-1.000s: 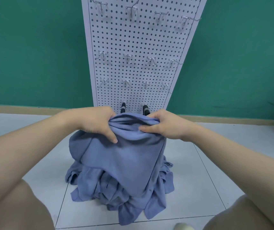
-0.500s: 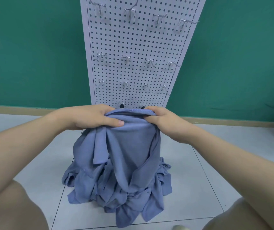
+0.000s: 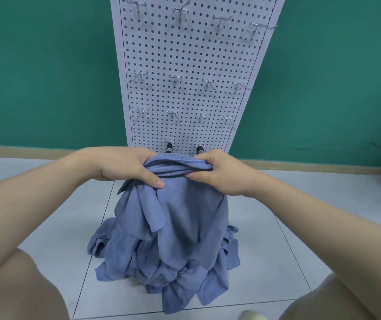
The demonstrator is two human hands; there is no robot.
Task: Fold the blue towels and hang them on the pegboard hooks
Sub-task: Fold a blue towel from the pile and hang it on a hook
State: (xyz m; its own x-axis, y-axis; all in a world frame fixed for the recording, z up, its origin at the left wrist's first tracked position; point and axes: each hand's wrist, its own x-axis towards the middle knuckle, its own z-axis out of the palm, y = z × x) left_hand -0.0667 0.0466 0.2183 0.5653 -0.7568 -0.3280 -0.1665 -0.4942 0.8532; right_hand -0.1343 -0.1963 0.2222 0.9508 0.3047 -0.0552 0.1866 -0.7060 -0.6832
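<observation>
Fingers (image 3: 152,179) of the left hand (image 3: 124,167) were curled over the gathered top edge of a blue towel (image 3: 184,204), the thumb pressed against its near face; fingers (image 3: 198,175) of the right hand (image 3: 221,172) were likewise closed on the same bunched edge, just beside the left hand. Both hands gripped the towel in front of the foot of the white pegboard (image 3: 194,56), which served as the reference point for this record. The towel hung down from the grip, and its lower part merged with a crumpled pile of blue towels (image 3: 161,269) lying on the tiled floor (image 3: 57,218) directly in front of the pegboard. Where the held towel ended and the pile began could not be determined. Metal hooks (image 3: 175,78) were fixed to the pegboard in rows; those visible carried no towel. Two small dark fittings (image 3: 169,147) showed at the pegboard's lower edge, just above the held towel; their nature could not be determined. The pegboard stood against a green wall (image 3: 46,77) with a beige skirting strip along the floor. The person's bare knees (image 3: 23,289) appeared on the near side of the pile, one to either side, well forward of the pegboard.
</observation>
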